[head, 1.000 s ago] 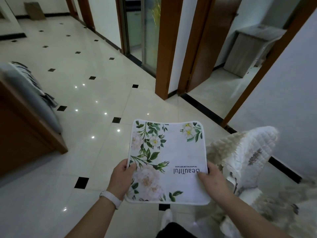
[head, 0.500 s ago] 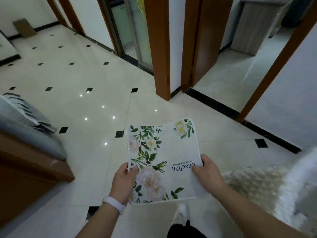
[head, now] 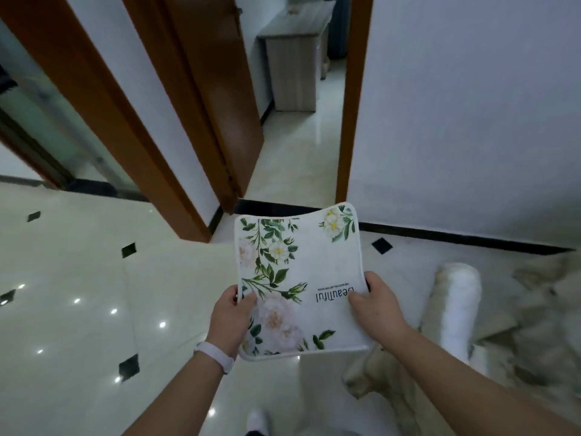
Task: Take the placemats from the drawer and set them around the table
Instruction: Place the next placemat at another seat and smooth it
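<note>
Showing a floral placemat [head: 301, 278], held level above the tiled floor [head: 78, 278]. Its side edges are pinched by the left hand [head: 229, 322] and right hand [head: 375, 309], fingers closed on it

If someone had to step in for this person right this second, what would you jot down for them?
Left hand: gripping the left edge of the floral placemat; a white wristband is on that wrist.
Right hand: gripping the right edge of the same mat.
The mat is held flat over the tiled floor, its "Beautiful" print upside down to the wearer. An open doorway is ahead.
Done: placemat is out and in hand.
Left: no table in view; find it and lay the mat.
</note>
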`<act>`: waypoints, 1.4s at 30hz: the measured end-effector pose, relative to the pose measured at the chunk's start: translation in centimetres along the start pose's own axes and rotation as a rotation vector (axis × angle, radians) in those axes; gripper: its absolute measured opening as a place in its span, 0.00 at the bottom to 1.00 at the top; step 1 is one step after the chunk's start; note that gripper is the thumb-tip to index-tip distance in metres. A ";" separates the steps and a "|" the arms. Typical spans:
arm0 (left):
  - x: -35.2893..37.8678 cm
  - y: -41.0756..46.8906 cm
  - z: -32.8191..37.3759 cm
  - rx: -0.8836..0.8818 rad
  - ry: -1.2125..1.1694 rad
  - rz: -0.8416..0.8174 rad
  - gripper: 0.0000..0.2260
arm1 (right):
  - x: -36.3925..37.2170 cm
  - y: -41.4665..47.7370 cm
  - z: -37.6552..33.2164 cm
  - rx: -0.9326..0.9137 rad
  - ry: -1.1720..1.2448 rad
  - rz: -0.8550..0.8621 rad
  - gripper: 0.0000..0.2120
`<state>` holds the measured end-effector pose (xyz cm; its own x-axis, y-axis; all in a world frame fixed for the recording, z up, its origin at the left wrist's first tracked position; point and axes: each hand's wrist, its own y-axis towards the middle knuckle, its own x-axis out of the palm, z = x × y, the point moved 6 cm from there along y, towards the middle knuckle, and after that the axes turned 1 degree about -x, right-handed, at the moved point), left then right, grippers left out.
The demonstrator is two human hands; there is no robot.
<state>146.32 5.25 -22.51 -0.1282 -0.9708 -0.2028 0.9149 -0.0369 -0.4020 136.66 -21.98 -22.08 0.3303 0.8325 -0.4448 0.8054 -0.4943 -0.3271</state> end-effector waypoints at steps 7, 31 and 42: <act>9.7 10.8 3.4 -0.016 0.077 -0.248 0.04 | -4.3 6.0 1.0 0.136 0.035 0.253 0.06; 41.9 30.6 21.4 0.096 0.355 -1.049 0.06 | -16.7 20.8 -0.7 0.513 0.422 0.929 0.12; 61.5 32.3 24.9 0.025 0.483 -1.049 0.05 | -30.3 30.5 7.8 0.592 0.514 0.912 0.10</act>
<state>177.50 -61.58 -25.75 -0.9578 -0.2685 -0.1024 0.2787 -0.7816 -0.5581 147.38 -64.24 -25.05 0.9270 0.0525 -0.3715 -0.1334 -0.8794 -0.4570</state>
